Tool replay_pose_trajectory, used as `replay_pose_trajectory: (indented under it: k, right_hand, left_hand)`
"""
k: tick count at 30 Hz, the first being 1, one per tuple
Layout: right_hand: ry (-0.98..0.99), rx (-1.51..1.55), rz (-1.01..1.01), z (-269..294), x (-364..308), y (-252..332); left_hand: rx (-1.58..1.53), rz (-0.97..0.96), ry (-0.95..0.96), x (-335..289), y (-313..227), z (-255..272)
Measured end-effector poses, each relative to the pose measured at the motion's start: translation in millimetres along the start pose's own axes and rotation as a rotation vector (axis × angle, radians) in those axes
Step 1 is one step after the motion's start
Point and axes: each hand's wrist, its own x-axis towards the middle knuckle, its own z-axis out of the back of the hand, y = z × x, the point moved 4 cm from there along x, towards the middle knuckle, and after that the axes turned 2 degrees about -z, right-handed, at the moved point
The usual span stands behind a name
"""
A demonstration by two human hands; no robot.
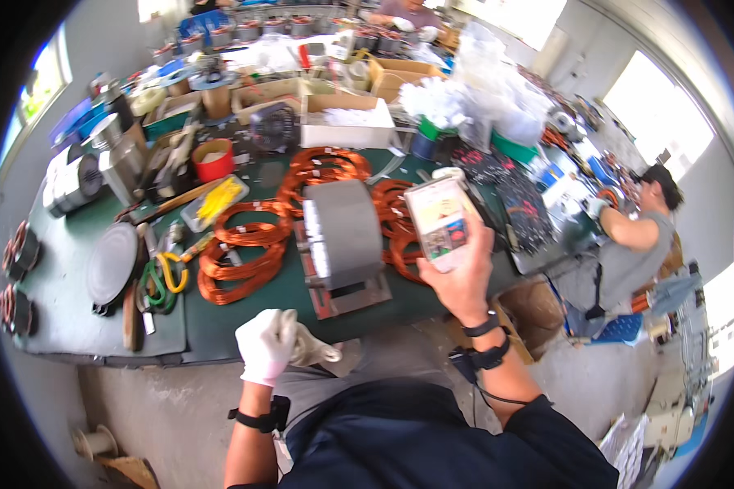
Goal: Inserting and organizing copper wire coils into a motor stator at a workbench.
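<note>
My right hand (465,265), bare and with a strap at the wrist, grips a smartphone (439,222) whose lit screen faces up toward me, above the right part of the bench. My left hand (266,342) wears a white glove and is closed on a loose off-white glove (311,349) just in front of the bench's near edge. Between the hands, a grey cylindrical motor core (347,232) with white lining at its left end rests on a metal stand (352,301). Bundles of copper wire coils (240,273) lie to its left, and more copper coils (395,212) lie behind the phone.
Yellow-handled scissors (174,273), a round grey disc (112,265) and a red tub (213,160) are on the left. Behind stand a white carton (347,122) and plastic bags (497,81). A co-worker in grey (628,253) works at the right.
</note>
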Motion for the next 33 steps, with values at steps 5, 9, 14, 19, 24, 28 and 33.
replay_pose_trajectory:
  k: [5,9,14,19,24,28,33]
  right_hand:
    - [-0.013,0.074,0.324,22,53,56]
    - [0.104,0.572,0.281,17,121,127]
    - [0.334,0.879,0.255,-35,216,200]
    - [0.613,0.831,0.112,-143,284,257]
    - [0.671,0.539,0.08,-291,300,265]
    - [0.758,0.451,0.268,-407,299,226]
    - [0.632,0.225,0.183,-494,286,161]
  left_hand:
    - [0.004,-0.034,0.011,-9,-12,-1]
    - [-0.002,-0.061,0.012,-1,-4,3]
    - [-0.04,-0.046,0.005,-2,-2,5]
    - [-0.036,-0.092,-0.009,-4,2,5]
    - [-0.107,-0.084,0.019,-3,2,14]
    - [-0.189,-0.052,0.072,-1,6,10]
    - [-0.302,-0.035,0.109,5,10,13]
